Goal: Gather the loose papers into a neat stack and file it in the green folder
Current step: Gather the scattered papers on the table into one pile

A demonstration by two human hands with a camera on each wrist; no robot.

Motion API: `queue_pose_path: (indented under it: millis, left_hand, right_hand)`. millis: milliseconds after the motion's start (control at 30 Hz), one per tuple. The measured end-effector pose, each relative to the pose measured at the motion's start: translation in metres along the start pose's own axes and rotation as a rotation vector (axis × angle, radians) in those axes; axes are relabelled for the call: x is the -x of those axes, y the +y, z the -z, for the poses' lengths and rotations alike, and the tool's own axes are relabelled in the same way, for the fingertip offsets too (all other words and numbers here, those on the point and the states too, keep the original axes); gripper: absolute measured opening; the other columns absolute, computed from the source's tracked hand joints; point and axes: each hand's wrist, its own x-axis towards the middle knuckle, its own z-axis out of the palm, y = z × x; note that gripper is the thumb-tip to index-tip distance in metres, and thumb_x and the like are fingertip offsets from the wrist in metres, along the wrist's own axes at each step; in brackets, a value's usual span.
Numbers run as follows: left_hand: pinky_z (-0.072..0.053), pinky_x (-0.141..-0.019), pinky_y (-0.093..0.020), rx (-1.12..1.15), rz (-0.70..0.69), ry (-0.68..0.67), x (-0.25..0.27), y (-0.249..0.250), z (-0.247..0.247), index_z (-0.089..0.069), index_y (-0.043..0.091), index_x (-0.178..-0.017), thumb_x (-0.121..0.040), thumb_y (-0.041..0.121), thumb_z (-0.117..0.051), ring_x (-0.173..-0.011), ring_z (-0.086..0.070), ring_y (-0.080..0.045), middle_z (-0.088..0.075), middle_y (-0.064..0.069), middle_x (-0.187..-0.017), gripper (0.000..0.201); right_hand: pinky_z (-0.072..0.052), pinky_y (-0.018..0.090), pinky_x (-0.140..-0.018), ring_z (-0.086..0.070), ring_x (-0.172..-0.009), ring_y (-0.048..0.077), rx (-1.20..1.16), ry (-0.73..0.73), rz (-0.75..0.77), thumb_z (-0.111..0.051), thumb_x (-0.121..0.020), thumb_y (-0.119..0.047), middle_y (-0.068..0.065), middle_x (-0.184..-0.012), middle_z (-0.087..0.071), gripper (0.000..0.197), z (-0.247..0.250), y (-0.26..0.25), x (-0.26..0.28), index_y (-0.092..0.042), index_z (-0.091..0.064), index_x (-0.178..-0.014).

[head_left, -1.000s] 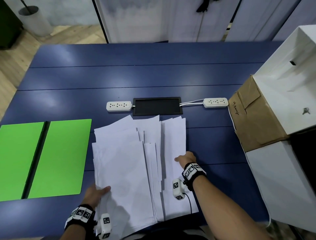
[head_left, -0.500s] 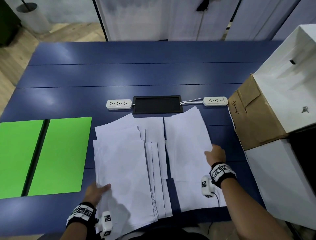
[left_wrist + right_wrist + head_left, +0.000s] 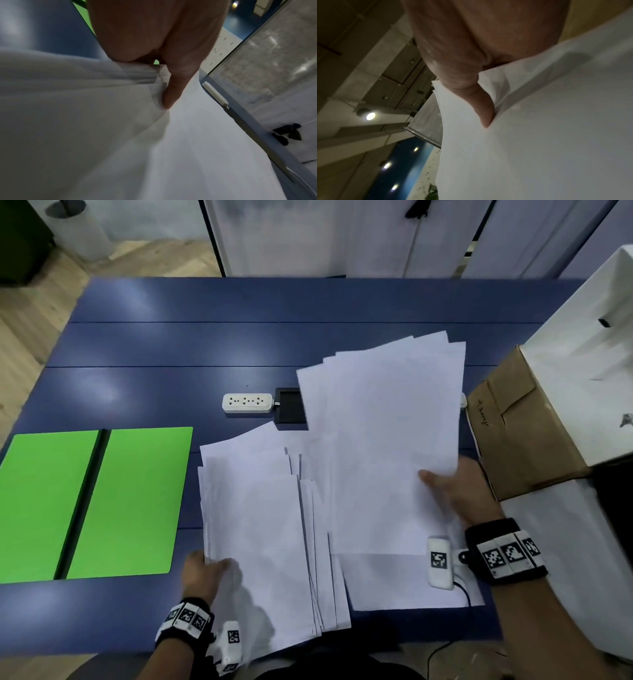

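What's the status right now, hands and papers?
Right hand pinching a lifted sheaf. Left hand gripping the pile on the table. Green folder open, nothing filed. Nothing in the way.

The table [image 3: 239, 344] is viewed from overhead, facing twelve o'clock. The papers [image 3: 188, 135] are seen close-up by each wrist camera, along a thumb; they are shared by all views.

left hand [image 3: 209, 573] gripping, right hand [image 3: 459, 491] pinching

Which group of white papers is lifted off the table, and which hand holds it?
The fanned batch on the right, pinched by the right hand, is raised. The left pile lies flat, gripped at its edge by the left hand.
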Motion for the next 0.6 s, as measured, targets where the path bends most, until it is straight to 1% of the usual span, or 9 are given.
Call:
queue_pose_path:
  millis: [67,133,233,333,367,433,467,533,600]
  left_hand:
    - [-0.053,-0.06,-0.035,-0.015,-0.02,-0.011,0.0,0.003,0.0,-0.071,0.0,-0.074,-0.069,0.003,-0.083,-0.062,-0.066,-0.025,-0.072,-0.019,-0.07,0.014]
    - [-0.05,-0.058,-0.029,-0.01,-0.014,-0.052,0.001,0.005,0.001,-0.072,-0.002,-0.083,-0.072,0.002,-0.081,-0.066,-0.066,-0.026,-0.072,-0.017,-0.074,0.015]
    - [-0.044,-0.048,-0.023,0.046,0.002,-0.07,0.004,0.008,0.0,-0.069,-0.004,-0.092,-0.077,-0.009,-0.073,-0.067,-0.058,-0.021,-0.068,-0.015,-0.078,0.016]
    - [-0.037,-0.053,-0.026,0.07,-0.001,-0.08,0.01,0.014,0.002,-0.065,-0.011,-0.094,-0.081,-0.013,-0.064,-0.065,-0.052,-0.019,-0.063,-0.017,-0.086,0.013]
    - [-0.04,-0.056,-0.029,0.095,-0.002,-0.099,0.007,0.012,0.002,-0.065,-0.013,-0.098,-0.08,-0.009,-0.068,-0.07,-0.056,-0.023,-0.065,-0.017,-0.089,0.019]
    - [-0.047,-0.068,-0.033,0.148,0.01,-0.128,-0.001,0.006,0.002,-0.065,-0.008,-0.11,-0.072,0.011,-0.076,-0.084,-0.063,-0.028,-0.071,-0.022,-0.103,0.044]
    - [-0.048,-0.074,-0.035,0.157,0.01,-0.116,-0.003,0.006,0.003,-0.063,-0.005,-0.116,-0.076,0.021,-0.076,-0.089,-0.063,-0.029,-0.07,-0.024,-0.112,0.05]
    - [-0.045,-0.086,-0.038,0.16,0.04,-0.082,-0.007,0.006,0.003,-0.057,-0.003,-0.127,-0.096,0.038,-0.062,-0.104,-0.06,-0.031,-0.063,-0.022,-0.126,0.051]
    - [-0.044,-0.095,-0.041,0.174,0.064,-0.08,-0.01,0.006,0.005,-0.055,0.001,-0.13,-0.099,0.049,-0.052,-0.116,-0.058,-0.033,-0.06,-0.017,-0.125,0.057]
  right_hand:
    - [-0.06,0.037,-0.078,-0.076,-0.086,0.026,-0.186,-0.12,-0.017,-0.078,-0.078,0.004,0.01,-0.097,-0.079,0.027,-0.023,-0.003,0.006,-0.004,-0.074,-0.104]
    - [-0.061,0.034,-0.073,-0.076,-0.083,0.023,-0.326,-0.229,-0.059,-0.074,-0.078,0.01,0.011,-0.096,-0.079,0.027,-0.058,-0.002,0.012,0.0,-0.073,-0.103]
    - [-0.061,0.039,-0.082,-0.074,-0.09,0.029,-0.45,-0.372,-0.177,-0.069,-0.079,0.016,0.02,-0.108,-0.075,0.035,-0.116,0.019,0.014,0.01,-0.069,-0.113]
    - [-0.055,0.048,-0.097,-0.071,-0.099,0.032,-0.318,-0.395,-0.304,-0.072,-0.078,0.015,0.021,-0.114,-0.073,0.039,-0.169,0.055,0.013,0.011,-0.067,-0.117]
    - [-0.055,0.047,-0.098,-0.07,-0.099,0.03,-0.221,-0.372,-0.321,-0.072,-0.079,0.014,0.018,-0.112,-0.073,0.039,-0.184,0.069,0.011,0.009,-0.067,-0.117]
    - [-0.056,0.037,-0.093,-0.07,-0.099,0.026,0.014,-0.304,-0.325,-0.07,-0.082,0.01,0.011,-0.107,-0.073,0.036,-0.208,0.091,0.012,0.002,-0.068,-0.116]
    - [-0.057,0.035,-0.09,-0.071,-0.1,0.027,0.111,-0.262,-0.324,-0.067,-0.082,0.008,0.01,-0.107,-0.074,0.035,-0.217,0.098,0.014,-0.004,-0.069,-0.115]
    - [-0.058,0.033,-0.087,-0.071,-0.1,0.029,0.21,-0.194,-0.322,-0.056,-0.084,0.005,0.007,-0.109,-0.074,0.037,-0.229,0.105,0.021,-0.012,-0.069,-0.113]
    - [-0.057,0.031,-0.085,-0.07,-0.099,0.028,0.261,-0.182,-0.314,-0.048,-0.084,0.002,0.006,-0.112,-0.072,0.039,-0.239,0.105,0.026,-0.016,-0.067,-0.114]
